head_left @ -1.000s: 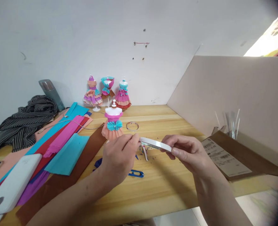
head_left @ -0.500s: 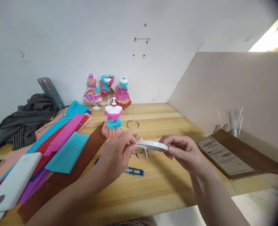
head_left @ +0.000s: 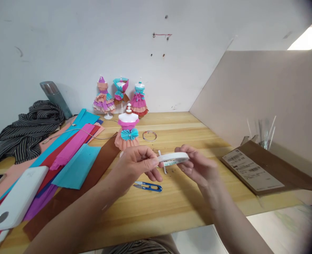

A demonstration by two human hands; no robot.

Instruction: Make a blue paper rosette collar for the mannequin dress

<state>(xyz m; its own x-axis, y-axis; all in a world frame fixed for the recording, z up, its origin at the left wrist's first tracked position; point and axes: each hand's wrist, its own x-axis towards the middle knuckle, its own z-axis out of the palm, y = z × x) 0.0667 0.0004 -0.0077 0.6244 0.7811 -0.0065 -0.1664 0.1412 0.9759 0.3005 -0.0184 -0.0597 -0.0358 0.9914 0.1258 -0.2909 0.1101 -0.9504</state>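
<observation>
My left hand (head_left: 138, 162) pinches the left end of a narrow white roll of tape (head_left: 173, 157) between thumb and fingers. Green lettering shows on its inner ring, and the roll is seen nearly edge-on. My right hand (head_left: 198, 167) grips the right end, its fingers slightly blurred. Below the roll, blue-handled thread snips (head_left: 150, 187) lie on the wooden table. Just behind my left hand stands a small white dress form (head_left: 127, 121) in a pink top, a turquoise paper rosette (head_left: 129, 134) and a peach skirt. White scraps (head_left: 164, 168) lie partly hidden under the roll.
Coloured crepe paper sheets (head_left: 78, 165) and a white power bank (head_left: 18, 197) cover the left side. Several dressed forms (head_left: 104, 95) stand at the wall. A metal ring (head_left: 150, 135) lies mid-table. At right are a cardboard box (head_left: 272, 155) and clear sticks (head_left: 267, 135).
The roll has turned and tilted between my hands, so its ring opening shows more. My left hand has shifted slightly right, uncovering more of the snips. The whole view has shifted a little.
</observation>
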